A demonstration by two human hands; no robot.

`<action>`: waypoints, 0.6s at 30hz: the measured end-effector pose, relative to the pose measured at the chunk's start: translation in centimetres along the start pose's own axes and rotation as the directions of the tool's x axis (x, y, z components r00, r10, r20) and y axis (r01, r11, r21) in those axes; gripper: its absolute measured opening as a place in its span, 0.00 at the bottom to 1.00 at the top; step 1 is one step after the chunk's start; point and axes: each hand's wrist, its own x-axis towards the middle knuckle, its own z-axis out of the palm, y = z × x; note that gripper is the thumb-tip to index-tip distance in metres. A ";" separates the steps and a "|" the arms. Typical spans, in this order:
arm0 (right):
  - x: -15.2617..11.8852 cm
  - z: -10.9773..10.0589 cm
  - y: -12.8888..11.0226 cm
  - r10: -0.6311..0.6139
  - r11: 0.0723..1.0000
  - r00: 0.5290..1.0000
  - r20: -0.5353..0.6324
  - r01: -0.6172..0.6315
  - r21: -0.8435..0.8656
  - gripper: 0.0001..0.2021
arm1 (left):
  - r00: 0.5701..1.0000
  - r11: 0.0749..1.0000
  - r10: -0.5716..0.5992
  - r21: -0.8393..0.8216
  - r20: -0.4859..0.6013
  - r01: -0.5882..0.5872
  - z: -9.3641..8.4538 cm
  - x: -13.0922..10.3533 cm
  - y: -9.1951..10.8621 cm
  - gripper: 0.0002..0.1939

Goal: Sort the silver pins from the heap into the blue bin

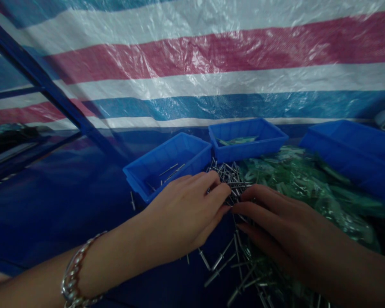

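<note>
Hands first: the left hand (188, 214) lies palm down with fingers curled together over a heap of small metal pins (231, 179). Its fingertips are buried in the pile, so I can't tell if it's actually pinching any. The right hand (272, 222) is flat beside it, fingers together and pointing at the left one, tips almost touching, resting on the same pins. There's a beaded bracelet (75, 269) on the left wrist.

More pins are scattered loose on the dark blue table (51, 201) toward the person. Just behind the left hand sits a blue plastic bin (170, 164) with a few pins inside, a second blue bin (248, 139) holds greenish strips, and a third bin (353, 149) sits off to the right. Green plastic pieces (308, 184) are piled right against the pins.

My worry: the pins and green bits overlap, so a careless scoop would mix them, or flick strays off the table.
</note>
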 end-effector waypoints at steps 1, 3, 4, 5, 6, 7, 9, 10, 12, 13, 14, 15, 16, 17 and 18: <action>-0.1 0.0 0.1 -0.003 1.000 1.000 0.007 0.003 -0.006 0.07 | 1.000 1.000 0.004 -0.012 0.028 -0.004 0.1 0.0 0.0 0.08; -0.1 0.1 0.2 -0.008 1.000 1.000 0.017 0.009 -0.010 0.07 | 0.997 0.999 0.020 -0.030 0.068 -0.018 0.3 0.1 0.0 0.07; -0.2 0.1 0.2 -0.011 1.000 1.000 0.016 0.011 -0.008 0.07 | 0.996 0.999 0.026 -0.035 0.080 -0.024 0.4 0.1 0.0 0.06; -0.2 0.0 0.3 -0.016 1.000 1.000 0.009 0.016 -0.003 0.08 | 0.996 0.999 0.033 -0.040 0.088 -0.030 0.5 0.1 0.0 0.06; -0.1 0.0 0.3 -0.021 1.000 1.000 0.005 0.021 0.002 0.08 | 0.995 0.998 0.042 -0.045 0.091 -0.038 0.6 0.2 0.0 0.05; -0.1 0.0 0.2 -0.026 1.000 1.000 -0.001 0.026 0.006 0.08 | 0.995 0.998 0.046 -0.050 0.094 -0.041 0.7 0.2 0.0 0.05; 0.0 -0.1 0.2 -0.028 1.000 1.000 -0.006 0.028 0.008 0.08 | 0.994 0.998 0.045 -0.055 0.095 -0.040 0.9 0.2 0.0 0.04; 0.0 -0.2 0.2 -0.027 1.000 1.000 -0.006 0.027 0.008 0.08 | 0.995 0.998 0.037 -0.059 0.095 -0.032 0.9 0.2 0.0 0.05; 0.0 -0.2 0.1 -0.024 1.000 1.000 -0.007 0.024 0.007 0.08 | 0.995 0.998 0.016 -0.065 0.100 -0.010 1.0 0.2 -0.1 0.05; 0.0 -0.2 0.1 -0.025 1.000 1.000 -0.009 0.025 0.005 0.08 | 0.995 0.998 0.009 -0.066 0.104 -0.002 1.1 0.2 -0.1 0.06; 0.0 -0.2 0.1 -0.025 1.000 1.000 -0.010 0.025 0.003 0.08 | 0.994 0.998 0.008 -0.065 0.107 -0.001 1.1 0.2 -0.2 0.06; 0.0 -0.1 0.1 -0.026 1.000 1.000 -0.009 0.026 0.003 0.08 | 0.994 0.998 0.012 -0.064 0.110 -0.005 1.2 0.2 -0.2 0.06; 0.0 -0.1 0.1 -0.027 1.000 1.000 -0.006 0.027 0.001 0.08 | 0.993 0.998 0.020 -0.063 0.114 -0.013 1.2 0.2 -0.3 0.06; 0.0 -0.1 0.1 -0.029 1.000 1.000 -0.010 0.029 0.001 0.08 | 0.993 0.998 0.030 -0.063 0.115 -0.023 1.3 0.2 -0.3 0.05; 0.1 -0.1 0.1 -0.030 1.000 1.000 -0.010 0.030 0.001 0.08 | 0.993 0.997 0.037 -0.064 0.116 -0.030 1.3 0.2 -0.4 0.04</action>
